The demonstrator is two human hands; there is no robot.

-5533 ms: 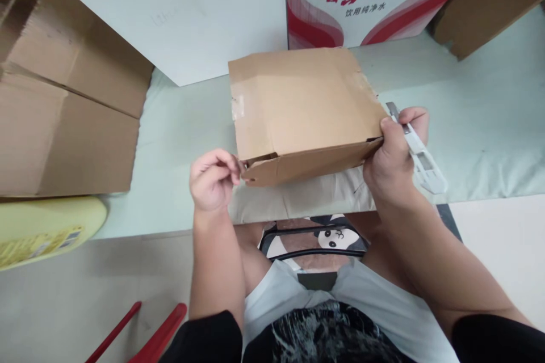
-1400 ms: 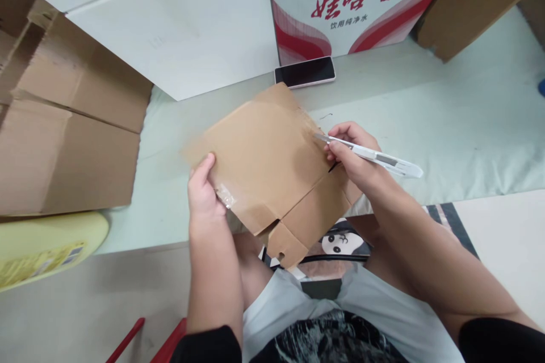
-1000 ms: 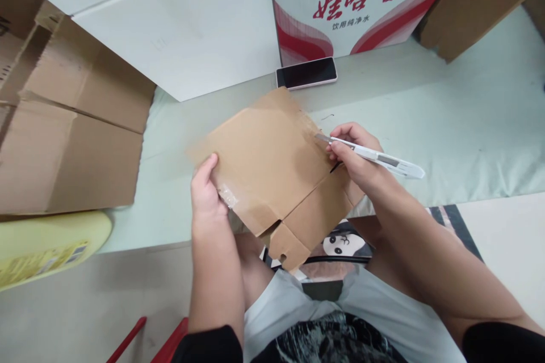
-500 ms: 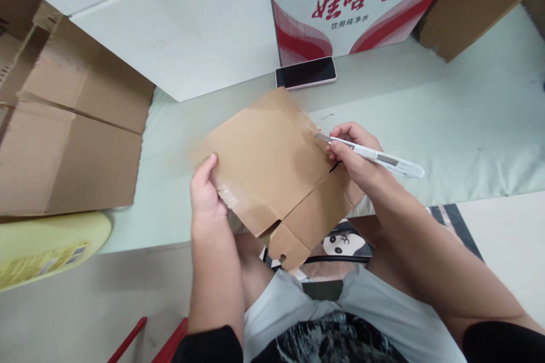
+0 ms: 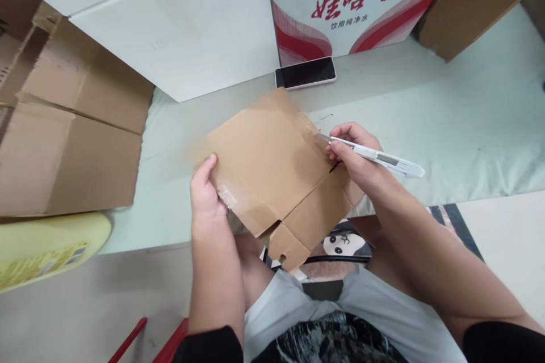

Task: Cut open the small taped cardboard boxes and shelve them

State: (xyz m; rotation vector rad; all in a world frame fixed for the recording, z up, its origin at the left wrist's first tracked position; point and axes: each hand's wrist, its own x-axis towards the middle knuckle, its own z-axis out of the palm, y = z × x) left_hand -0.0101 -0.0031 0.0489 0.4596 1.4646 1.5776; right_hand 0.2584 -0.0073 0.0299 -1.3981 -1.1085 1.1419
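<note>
A flattened brown cardboard box [image 5: 259, 153] is held tilted at the table's near edge, with flaps hanging toward my lap. My left hand [image 5: 207, 187] grips its left edge, thumb on top and the other fingers hidden underneath. A strip of clear tape shows beside that hand. In my right hand [image 5: 353, 150] is a white utility knife [image 5: 378, 157], pinched between thumb and fingers. Its blade points left and lies at the right edge of the cardboard; whether it touches, I cannot tell.
A phone [image 5: 305, 72] lies beyond the cardboard, against a white and red carton [image 5: 306, 42]. Brown boxes [image 5: 97, 164] stand at the left, another brown box [image 5: 472, 5] at the far right. A yellow container [image 5: 55, 244] sits at the table's left front edge [image 5: 149, 241].
</note>
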